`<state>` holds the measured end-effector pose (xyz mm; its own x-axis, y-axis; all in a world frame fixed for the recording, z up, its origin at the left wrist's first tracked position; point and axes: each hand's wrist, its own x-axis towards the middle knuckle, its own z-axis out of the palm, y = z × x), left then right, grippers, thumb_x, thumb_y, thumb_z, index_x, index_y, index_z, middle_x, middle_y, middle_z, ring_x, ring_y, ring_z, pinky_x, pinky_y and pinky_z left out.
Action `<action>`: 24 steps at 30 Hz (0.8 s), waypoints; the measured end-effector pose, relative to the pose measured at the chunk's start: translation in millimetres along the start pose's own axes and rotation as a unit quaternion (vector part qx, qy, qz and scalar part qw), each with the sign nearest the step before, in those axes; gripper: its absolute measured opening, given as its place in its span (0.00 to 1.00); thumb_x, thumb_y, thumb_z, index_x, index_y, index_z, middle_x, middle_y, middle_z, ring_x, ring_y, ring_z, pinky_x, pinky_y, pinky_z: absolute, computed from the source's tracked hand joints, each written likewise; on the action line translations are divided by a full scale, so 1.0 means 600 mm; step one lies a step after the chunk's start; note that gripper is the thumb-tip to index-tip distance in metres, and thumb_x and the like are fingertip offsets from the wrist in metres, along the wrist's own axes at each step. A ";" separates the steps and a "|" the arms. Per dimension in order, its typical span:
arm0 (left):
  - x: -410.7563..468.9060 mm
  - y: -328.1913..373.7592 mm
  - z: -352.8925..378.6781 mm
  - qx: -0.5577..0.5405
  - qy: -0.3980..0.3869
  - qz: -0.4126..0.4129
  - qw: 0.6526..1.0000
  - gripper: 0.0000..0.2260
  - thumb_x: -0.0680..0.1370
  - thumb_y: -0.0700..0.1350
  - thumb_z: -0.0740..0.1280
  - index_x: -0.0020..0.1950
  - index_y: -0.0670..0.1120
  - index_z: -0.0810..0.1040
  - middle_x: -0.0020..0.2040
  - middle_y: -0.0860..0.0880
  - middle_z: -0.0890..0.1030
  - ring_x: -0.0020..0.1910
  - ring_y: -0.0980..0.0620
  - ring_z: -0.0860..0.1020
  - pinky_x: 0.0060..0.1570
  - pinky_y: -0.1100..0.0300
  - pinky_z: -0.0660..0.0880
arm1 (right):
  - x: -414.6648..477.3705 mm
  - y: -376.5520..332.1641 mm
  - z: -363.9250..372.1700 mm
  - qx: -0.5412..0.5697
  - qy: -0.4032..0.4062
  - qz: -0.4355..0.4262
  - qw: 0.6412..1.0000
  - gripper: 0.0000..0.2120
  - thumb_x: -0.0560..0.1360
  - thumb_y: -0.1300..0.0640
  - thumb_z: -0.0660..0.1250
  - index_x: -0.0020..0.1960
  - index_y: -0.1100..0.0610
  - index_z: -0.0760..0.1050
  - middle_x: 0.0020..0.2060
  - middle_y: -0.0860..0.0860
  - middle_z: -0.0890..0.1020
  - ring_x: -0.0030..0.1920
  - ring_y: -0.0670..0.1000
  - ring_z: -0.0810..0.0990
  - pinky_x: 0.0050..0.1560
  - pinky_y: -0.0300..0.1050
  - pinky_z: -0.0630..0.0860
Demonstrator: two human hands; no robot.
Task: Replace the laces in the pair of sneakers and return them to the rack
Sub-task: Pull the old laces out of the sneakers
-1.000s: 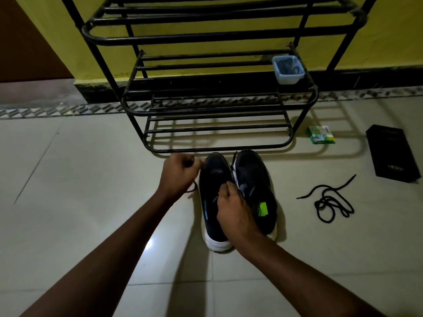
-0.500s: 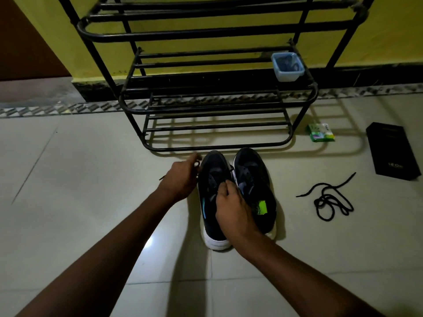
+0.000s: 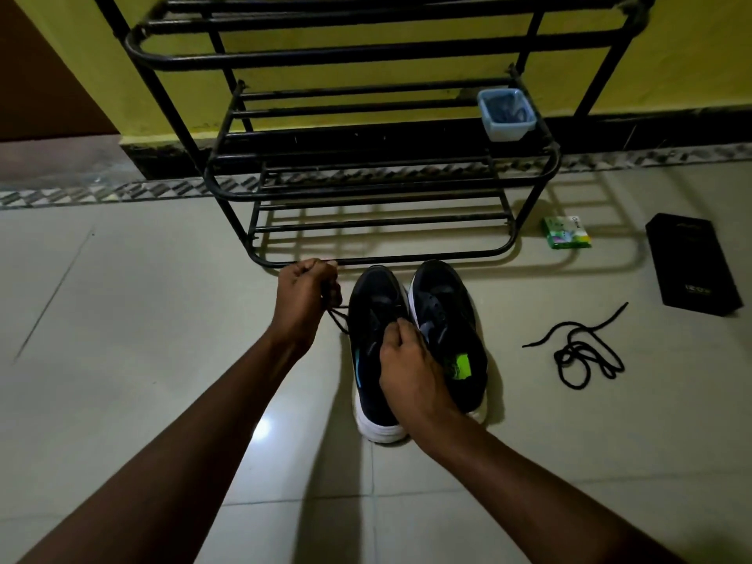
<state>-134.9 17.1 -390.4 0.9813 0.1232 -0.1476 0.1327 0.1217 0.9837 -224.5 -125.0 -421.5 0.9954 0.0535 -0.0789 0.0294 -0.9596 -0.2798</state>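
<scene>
Sneakers (image 3: 376, 295), black fabric with white soles, stand before black metal rack (image 3: 366, 55). Left hand (image 3: 305, 299) fists thin black lace (image 3: 337, 319); right hand (image 3: 411, 372) pinches left sneaker's eyelets. Probably best: pull steadily, shoe pinned.

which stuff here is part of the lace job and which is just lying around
Job: left sneaker, right sneaker, lace in left hand, right hand, loose lace, rack.
Lying about: green packet, black box, plastic tub on rack.
</scene>
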 end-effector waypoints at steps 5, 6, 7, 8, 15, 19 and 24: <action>0.006 -0.024 -0.028 0.443 -0.089 0.140 0.881 0.10 0.84 0.54 0.61 0.59 0.51 0.78 0.38 0.55 0.77 0.31 0.57 0.73 0.32 0.63 0.69 | 0.006 0.001 -0.003 0.047 -0.045 0.014 0.998 0.24 0.82 0.63 0.54 0.77 0.66 0.57 0.75 0.62 0.63 0.73 0.63 0.68 0.70 0.53 0.69; 0.009 -0.031 -0.033 0.538 -0.102 0.129 0.827 0.12 0.83 0.57 0.61 0.57 0.53 0.80 0.40 0.54 0.80 0.35 0.56 0.76 0.35 0.61 0.70 | 0.005 0.004 -0.004 0.055 -0.061 0.012 0.997 0.23 0.83 0.62 0.52 0.77 0.65 0.56 0.75 0.61 0.63 0.73 0.62 0.67 0.69 0.53 0.68; 0.010 -0.035 -0.035 0.594 -0.108 0.104 0.790 0.13 0.82 0.60 0.62 0.53 0.54 0.81 0.40 0.54 0.81 0.38 0.53 0.78 0.36 0.59 0.71 | 0.002 0.006 -0.005 0.046 -0.065 -0.007 0.997 0.22 0.84 0.59 0.49 0.76 0.63 0.57 0.73 0.61 0.64 0.71 0.62 0.68 0.66 0.52 0.69; 0.010 -0.041 -0.037 0.610 -0.108 0.078 0.781 0.14 0.81 0.61 0.63 0.49 0.53 0.81 0.40 0.53 0.82 0.40 0.52 0.79 0.37 0.58 0.72 | -0.002 0.005 -0.006 0.059 -0.071 -0.014 0.996 0.21 0.84 0.57 0.47 0.75 0.61 0.59 0.72 0.59 0.66 0.70 0.62 0.68 0.62 0.50 0.68; -0.004 -0.097 -0.071 0.501 -0.052 0.009 0.864 0.14 0.78 0.43 0.71 0.62 0.43 0.76 0.61 0.40 0.73 0.50 0.51 0.78 0.53 0.57 0.77 | 0.001 -0.004 -0.017 -0.014 -0.062 0.001 0.998 0.27 0.83 0.62 0.55 0.79 0.67 0.51 0.77 0.64 0.57 0.77 0.63 0.60 0.74 0.54 0.64; -0.023 -0.137 -0.093 0.586 -0.041 0.001 0.809 0.20 0.78 0.42 0.71 0.65 0.35 0.71 0.61 0.35 0.70 0.59 0.34 0.71 0.59 0.44 0.73 | 0.003 -0.004 -0.015 -0.028 -0.059 -0.014 0.998 0.27 0.82 0.64 0.56 0.78 0.68 0.52 0.76 0.64 0.59 0.76 0.63 0.61 0.73 0.53 0.67; -0.031 -0.145 -0.097 0.614 -0.075 0.059 0.784 0.10 0.82 0.34 0.61 0.59 0.31 0.77 0.53 0.35 0.75 0.50 0.42 0.75 0.48 0.49 0.74 | 0.007 0.004 -0.013 0.022 -0.045 -0.016 0.999 0.26 0.81 0.63 0.57 0.77 0.67 0.57 0.75 0.61 0.62 0.76 0.60 0.61 0.72 0.52 0.67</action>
<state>-172.8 61.4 -479.1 0.9900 -0.0654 -0.1251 -0.0159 -0.9322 0.3616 -219.5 -129.3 -414.9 0.9819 0.1104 -0.1539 0.0552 -0.9440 -0.3253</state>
